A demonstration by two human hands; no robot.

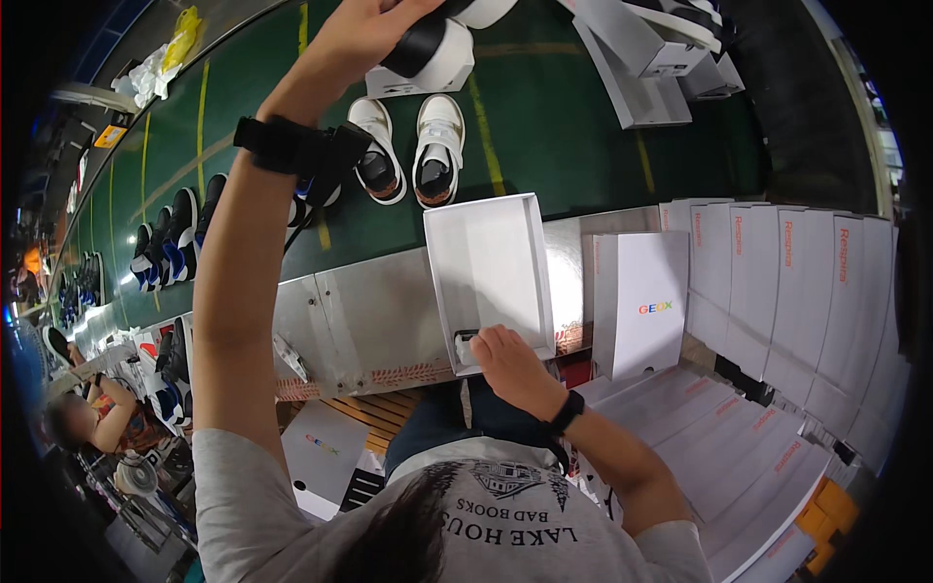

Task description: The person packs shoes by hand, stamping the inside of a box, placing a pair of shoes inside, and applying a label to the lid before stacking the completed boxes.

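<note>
My left arm stretches far forward, and my left hand (364, 34) is at the top edge beside a black-and-white shoe (418, 47) on a white box (437, 73). Its fingers are partly cut off, so its grip cannot be judged. Close to me, my right hand (510, 364) reaches into a white shoebox tray (491, 253) at its near left corner. The fingers are closed on a small pale object (466, 347), too covered to name. Just beyond the tray stand two white shoes, the left one (377, 146) and the right one (439, 146), toes pointing away.
Green conveyor belt (544, 146) runs across in front, behind a metal ledge (360, 325). Several dark shoes (175, 238) stand at left. Open boxes (646, 58) lie far right. A closed shoebox (641, 301) and rows of white boxes (787, 282) fill the right. Another person (107, 418) sits at left.
</note>
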